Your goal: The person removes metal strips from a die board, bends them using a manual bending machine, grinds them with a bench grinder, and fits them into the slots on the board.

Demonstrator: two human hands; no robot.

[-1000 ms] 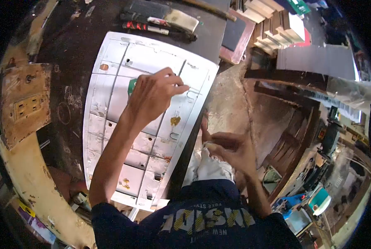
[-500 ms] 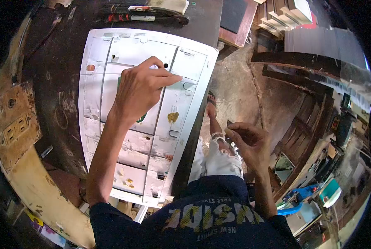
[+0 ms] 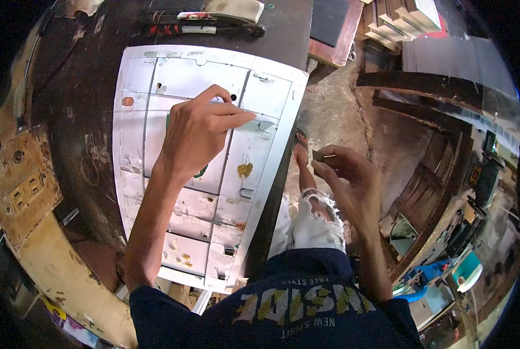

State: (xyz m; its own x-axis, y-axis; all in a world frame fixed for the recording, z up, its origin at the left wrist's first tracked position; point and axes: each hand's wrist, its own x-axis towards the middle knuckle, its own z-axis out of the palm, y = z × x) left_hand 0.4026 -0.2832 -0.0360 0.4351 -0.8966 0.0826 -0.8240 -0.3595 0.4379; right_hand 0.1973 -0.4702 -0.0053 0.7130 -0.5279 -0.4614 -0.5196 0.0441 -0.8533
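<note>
Scuffed dark wood makes up the table point(image 3: 283, 41) I'm looking at, with a bare, stained floor point(image 3: 332, 110) along its right side and, to its left, a rusty plate with a socket point(image 3: 24, 189) in it. On the table lies a white board point(image 3: 236, 152), ruled into panels by dark lines, with several holes and brownish patches. The person's left arm reaches up across it from the near edge, elbow bent, and the left hand point(image 3: 204, 131) is over the board's upper middle, back of the hand upward, wrist slightly arched. Its fingers bend over toward the right, one stretched out farther than the rest; from where I stand I can't tell whether they grip anything. Bits of something green point(image 3: 201, 172) show from beneath that hand. Off the board's right side, the right hand point(image 3: 344, 173) is raised in the air above the floor, forearm upright from the elbow, fingers and thumb brought together in a pinch on a small dark piece point(image 3: 318, 156).
</note>
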